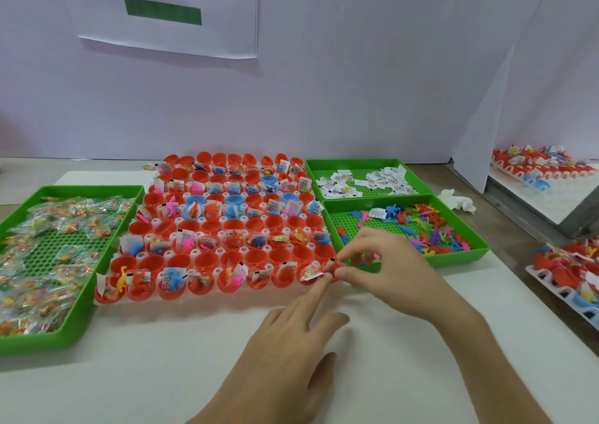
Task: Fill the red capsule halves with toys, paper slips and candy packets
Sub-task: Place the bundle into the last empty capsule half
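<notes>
Tucking the paper slip into the corner capsule half: right hand pinches the capsule half; left hand, fingers straight, steadies it. Press gently, straight down.

Wall sign: top cut off by the upper edge. Candy tray and right-hand rack run past the side edges. Print on the paper slips is illegible. Right hand largely hides 1 end capsule half.
</notes>
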`<state>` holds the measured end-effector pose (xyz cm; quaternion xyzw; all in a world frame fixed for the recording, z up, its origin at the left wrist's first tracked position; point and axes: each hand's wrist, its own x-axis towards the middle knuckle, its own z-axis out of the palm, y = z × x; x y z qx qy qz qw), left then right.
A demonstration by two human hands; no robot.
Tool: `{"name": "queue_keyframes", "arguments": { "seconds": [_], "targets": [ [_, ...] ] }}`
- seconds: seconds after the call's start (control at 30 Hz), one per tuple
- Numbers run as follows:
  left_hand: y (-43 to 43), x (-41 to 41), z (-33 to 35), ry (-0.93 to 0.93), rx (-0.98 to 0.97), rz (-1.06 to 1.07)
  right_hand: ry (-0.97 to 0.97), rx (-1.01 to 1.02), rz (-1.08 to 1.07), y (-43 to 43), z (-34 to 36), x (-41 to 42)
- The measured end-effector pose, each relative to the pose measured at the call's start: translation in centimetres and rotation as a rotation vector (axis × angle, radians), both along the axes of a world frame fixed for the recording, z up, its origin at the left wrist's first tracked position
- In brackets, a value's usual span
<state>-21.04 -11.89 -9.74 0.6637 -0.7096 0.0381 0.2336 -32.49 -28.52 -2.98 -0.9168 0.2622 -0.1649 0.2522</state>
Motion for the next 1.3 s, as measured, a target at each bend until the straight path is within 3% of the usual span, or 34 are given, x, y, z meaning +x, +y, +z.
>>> {"name": "queue_keyframes", "arguments": {
  "seconds": [0.57, 0.87, 1.3],
  "targets": [
    [0.0, -0.2, -0.4, -0.02, -0.003, 0.033, -0.124, 0.114, -0.097, 0.3, -0.5, 0.7],
    [-0.1, -0.1, -0.7, -0.043, 0.032, 0.047, -0.098, 0.005, -0.173, 1.2, -1.0, 1.5],
    [0.0, -0.2, -0.5, -0.037, 0.034, 0.023, -0.166, 0.041, -0.078, 0.3, -0.8, 0.7]
  ]
}}
